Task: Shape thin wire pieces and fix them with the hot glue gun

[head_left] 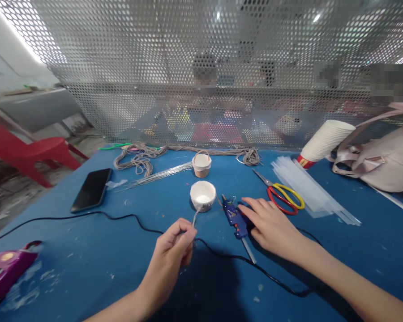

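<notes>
My left hand (174, 246) pinches a thin grey cord (195, 219) between thumb and fingertips. The cord runs up to the rim of a small white cup (203, 197) standing on the blue table. Beside a blue hot glue gun (235, 217), my right hand (272, 226) rests with its fingers stretched out. Its fingertips are close to the gun's body; whether they touch it I cannot tell. A clear glue stick (248, 250) juts from the gun's rear. Behind the white cup stands a small basket-like cup (201, 165) with a white band and a handle.
Scissors (282, 194) with red and yellow handles lie right of the gun, near clear strips (305, 188) and stacked paper cups (325, 141). A black cable (127, 217) crosses the table. Left are a phone (92, 190) and a purple object (11, 273); grey cord (141, 156) lies behind.
</notes>
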Demonstrator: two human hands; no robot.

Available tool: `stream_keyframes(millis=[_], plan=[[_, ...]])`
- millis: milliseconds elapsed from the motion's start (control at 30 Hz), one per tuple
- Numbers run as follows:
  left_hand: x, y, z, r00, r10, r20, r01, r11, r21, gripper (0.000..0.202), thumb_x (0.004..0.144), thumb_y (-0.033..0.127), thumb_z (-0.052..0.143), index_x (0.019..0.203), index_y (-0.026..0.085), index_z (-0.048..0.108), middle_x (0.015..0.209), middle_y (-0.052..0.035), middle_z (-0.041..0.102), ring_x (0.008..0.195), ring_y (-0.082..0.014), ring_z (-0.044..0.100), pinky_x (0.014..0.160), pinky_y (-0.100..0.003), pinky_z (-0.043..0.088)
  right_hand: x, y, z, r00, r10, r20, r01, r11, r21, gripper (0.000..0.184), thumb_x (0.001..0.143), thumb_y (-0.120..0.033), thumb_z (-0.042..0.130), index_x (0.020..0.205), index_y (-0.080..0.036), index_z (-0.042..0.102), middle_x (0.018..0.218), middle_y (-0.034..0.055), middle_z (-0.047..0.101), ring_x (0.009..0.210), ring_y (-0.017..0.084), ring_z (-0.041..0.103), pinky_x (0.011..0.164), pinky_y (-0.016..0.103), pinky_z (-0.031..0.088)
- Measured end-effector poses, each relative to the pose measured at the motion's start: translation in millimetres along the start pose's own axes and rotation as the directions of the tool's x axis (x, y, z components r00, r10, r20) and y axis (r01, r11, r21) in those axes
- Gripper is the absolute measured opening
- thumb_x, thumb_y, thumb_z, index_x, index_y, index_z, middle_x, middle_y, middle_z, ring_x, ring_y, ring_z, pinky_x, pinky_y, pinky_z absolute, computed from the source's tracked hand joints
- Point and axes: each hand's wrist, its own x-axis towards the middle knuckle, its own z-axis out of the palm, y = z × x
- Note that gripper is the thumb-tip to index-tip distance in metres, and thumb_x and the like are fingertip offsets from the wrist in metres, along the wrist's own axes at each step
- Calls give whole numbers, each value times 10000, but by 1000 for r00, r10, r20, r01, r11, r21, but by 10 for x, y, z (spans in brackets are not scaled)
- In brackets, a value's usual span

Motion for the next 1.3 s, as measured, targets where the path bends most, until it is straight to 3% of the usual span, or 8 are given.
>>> stream_keyframes(millis=[100,200,367,467,600,767,1000,1300], plan=[[-19,-11,18,1000,24,3,-24,1000,9,228,825,375,580,699,191,531,569,62,377,466,-73,292,439,-207,234,76,-226,-151,983,127,-130,-74,933,351,238,788,-106,452,929,-164,635,962,111,635,873,229,551,789,414,453],[-49,0,43,997,73,5,-73,997,30,222,807,375,599,696,189,547,631,50,411,474,-68,321,432,-207,242,219,-550,-183,965,225,137,-247,591,768,125,806,-196,518,741,-176,622,764,32,613,696,140,527,635,269,442],[-79,51,73,988,152,-11,-149,978,143,229,791,399,603,695,193,577,610,43,450,469,-81,359,447,-218,291,451,-926,-18,873,284,395,-427,58,902,172,722,-332,645,747,-164,615,666,-24,553,626,100,466,600,232,381],[-68,70,90,983,176,-46,-166,973,160,236,775,417,607,693,196,595,587,39,462,466,-90,350,438,-220,284,501,-1021,34,844,320,431,-416,-117,902,194,678,-336,680,738,-166,605,687,-27,556,669,106,482,639,233,381],[-49,69,100,973,208,-101,-187,965,182,203,743,372,642,652,193,613,659,9,525,501,-101,388,446,-221,305,499,-1063,44,812,381,442,-407,-175,897,174,636,-300,701,687,-161,609,678,-25,574,656,105,488,657,238,384],[-38,-1,59,971,228,-70,-216,965,150,163,750,339,634,681,197,593,688,13,529,508,-94,401,457,-211,323,493,-1046,27,805,395,444,-386,-219,896,166,618,-287,708,638,-153,611,616,-30,560,601,95,475,628,234,384],[-13,-5,65,991,33,-131,-34,999,-2,317,766,495,586,880,202,546,453,101,339,417,-84,289,399,-195,240,481,-987,-24,789,360,497,-409,-296,863,191,619,-280,692,667,-136,576,662,8,632,467,49,439,498,205,309],[-15,43,61,993,58,-102,-41,986,159,354,752,527,591,748,174,622,402,79,361,390,-75,295,384,-193,250,484,-929,-121,814,348,465,-421,-196,885,160,675,-267,666,674,-134,577,582,-35,572,395,20,363,423,197,221]])
